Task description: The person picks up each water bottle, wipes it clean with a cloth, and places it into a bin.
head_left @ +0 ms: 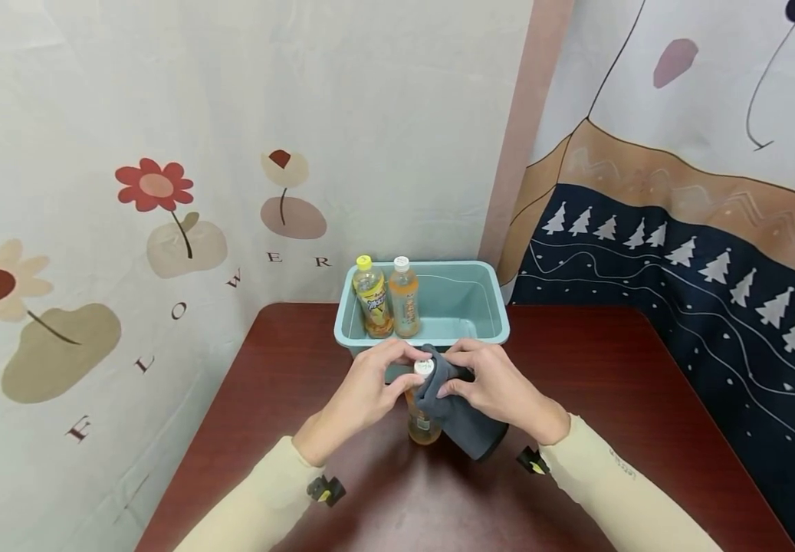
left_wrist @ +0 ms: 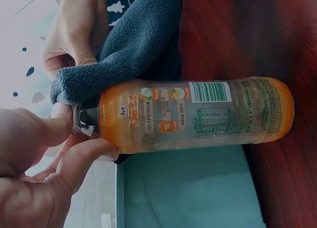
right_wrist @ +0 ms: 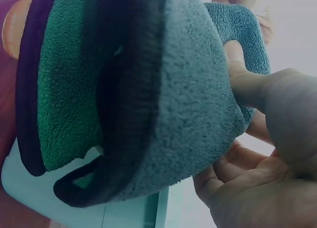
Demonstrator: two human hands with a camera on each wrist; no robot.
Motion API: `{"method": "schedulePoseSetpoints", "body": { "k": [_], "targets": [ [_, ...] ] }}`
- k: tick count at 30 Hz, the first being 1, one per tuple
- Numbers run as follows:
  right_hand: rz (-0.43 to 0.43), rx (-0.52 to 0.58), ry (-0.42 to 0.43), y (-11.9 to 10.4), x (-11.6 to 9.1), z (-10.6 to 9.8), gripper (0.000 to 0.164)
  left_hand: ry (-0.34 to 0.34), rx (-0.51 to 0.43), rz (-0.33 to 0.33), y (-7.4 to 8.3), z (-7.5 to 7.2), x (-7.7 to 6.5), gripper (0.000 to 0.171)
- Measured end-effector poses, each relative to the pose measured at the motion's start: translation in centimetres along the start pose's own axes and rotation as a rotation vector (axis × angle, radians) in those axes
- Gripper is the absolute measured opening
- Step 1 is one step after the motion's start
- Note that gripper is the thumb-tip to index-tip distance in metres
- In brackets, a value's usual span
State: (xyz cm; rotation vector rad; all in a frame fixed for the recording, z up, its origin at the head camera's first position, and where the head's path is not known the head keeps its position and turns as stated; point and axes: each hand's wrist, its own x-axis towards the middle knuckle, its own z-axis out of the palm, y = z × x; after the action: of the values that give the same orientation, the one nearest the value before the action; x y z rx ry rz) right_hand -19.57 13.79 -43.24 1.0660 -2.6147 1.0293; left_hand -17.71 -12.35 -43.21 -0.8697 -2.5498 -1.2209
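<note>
A bottle of orange-brown drink [head_left: 425,431] with a white cap [head_left: 424,368] stands upright on the table in the head view. Thumb and fingers of my left hand [head_left: 368,383] grip it around the cap and neck, seen close in the left wrist view. My right hand [head_left: 497,381] pinches a dark grey towelling cloth [head_left: 471,426] against the right side of the bottle's top. In the right wrist view the cloth [right_wrist: 193,89] hangs in a loose fold from the right thumb and fingers. It hides part of the bottle's neck.
Just behind the hands sits a light blue plastic bin [head_left: 455,299]. Inside its left end stand a yellow-capped bottle [head_left: 373,300] and a white-capped bottle [head_left: 405,304]. The dark red table [head_left: 287,399] extends to both sides, with printed cloth walls [head_left: 397,115] behind it.
</note>
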Motion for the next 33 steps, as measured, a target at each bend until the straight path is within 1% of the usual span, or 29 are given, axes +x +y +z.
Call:
{"method": "schedulePoseSetpoints", "body": {
  "k": [6,9,15,18,26,33],
  "targets": [
    [-0.007,-0.035,-0.024,-0.2,-0.2,0.0,0.040,-0.002,0.004,-0.005,-0.1,0.1,0.0,0.030],
    [-0.004,-0.058,-0.037,0.0,-0.3,0.1,0.039,-0.004,0.007,0.003,-0.1,0.2,0.0,0.030],
    [0.041,-0.092,-0.074,0.7,-0.8,0.4,0.032,-0.008,0.015,0.020,0.1,0.2,0.0,0.032],
    [0.057,-0.091,-0.086,1.0,-1.0,0.8,0.031,-0.014,0.023,0.014,0.2,0.1,-0.1,0.032],
    [0.051,-0.078,-0.133,2.6,-1.5,2.4,0.024,-0.024,0.019,0.007,0.3,0.1,-0.1,0.030],
    [0.040,-0.089,-0.220,4.0,-1.7,4.4,0.022,-0.015,0.026,0.011,0.4,0.0,-0.2,0.031]
  ]
}}
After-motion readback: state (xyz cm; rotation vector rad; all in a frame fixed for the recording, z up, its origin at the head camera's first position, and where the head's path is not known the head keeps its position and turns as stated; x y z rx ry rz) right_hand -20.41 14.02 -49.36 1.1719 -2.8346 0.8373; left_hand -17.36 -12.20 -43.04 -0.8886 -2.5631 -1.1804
